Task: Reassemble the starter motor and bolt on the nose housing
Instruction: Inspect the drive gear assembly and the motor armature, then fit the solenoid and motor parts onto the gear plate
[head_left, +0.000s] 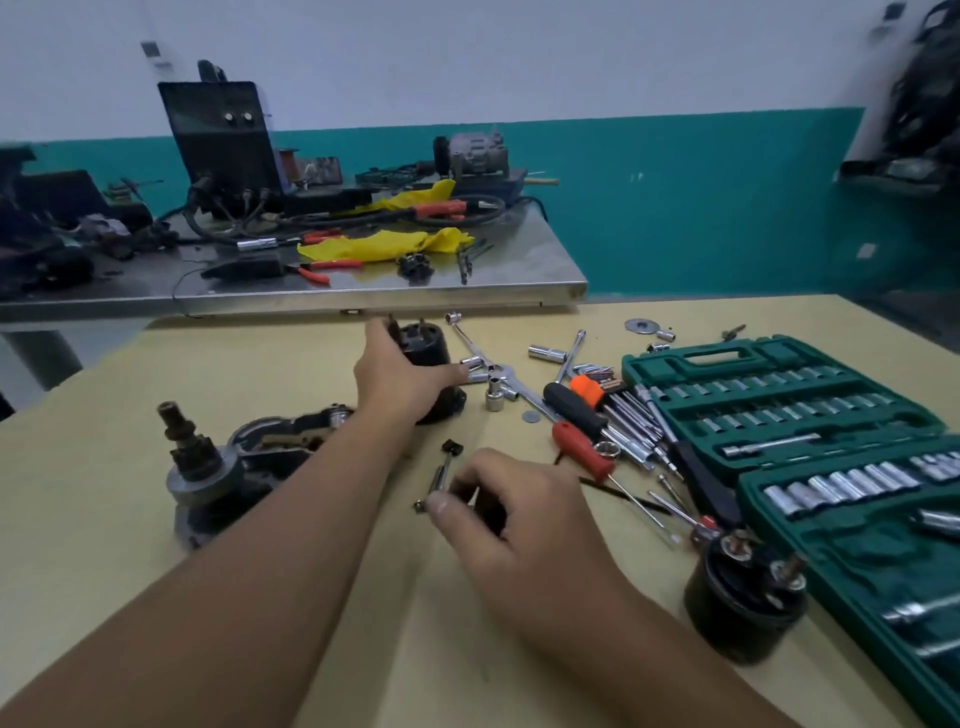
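Nearest, the right hand (514, 514) pinches a thin metal bolt (440, 478) against the yellow table (130, 519). Farther off, the left hand (400, 379) curls around the black motor body (428, 345). At the left stands the nose housing (218, 467); the black solenoid (745, 597) sits near right, beside the green socket case (779, 405).

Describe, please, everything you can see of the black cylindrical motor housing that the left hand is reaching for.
The black motor housing is a dark, cylindrical shell that looks like painted metal. It stands roughly upright on the yellowish table, its open top showing dark parts and a short stud. The left hand wraps its near side, thumb at the upper rim and fingers curled round the right. Loose sockets lie just to its right; whether they touch is unclear.
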